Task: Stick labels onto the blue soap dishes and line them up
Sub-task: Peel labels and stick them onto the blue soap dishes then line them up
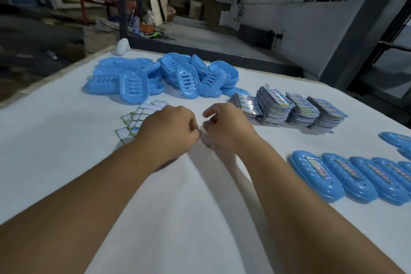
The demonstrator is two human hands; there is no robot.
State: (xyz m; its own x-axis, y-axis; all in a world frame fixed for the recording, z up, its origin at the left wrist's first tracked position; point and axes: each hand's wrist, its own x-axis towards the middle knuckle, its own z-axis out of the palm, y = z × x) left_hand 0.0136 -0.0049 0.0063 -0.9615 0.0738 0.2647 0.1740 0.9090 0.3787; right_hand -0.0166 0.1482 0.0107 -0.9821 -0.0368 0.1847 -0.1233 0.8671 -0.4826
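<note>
White table holds label stacks far right. Left hand and right hand pinch together (cannot tell what they hold). Peel slowly, keeping the sticker flat.

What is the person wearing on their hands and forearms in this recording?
Nothing shows on either. The left hand and right hand are bare, with no gloves, rings or tape on the fingers. Both forearms are uncovered right to the bottom of the frame: no sleeves, watch or wristband in view.
</note>
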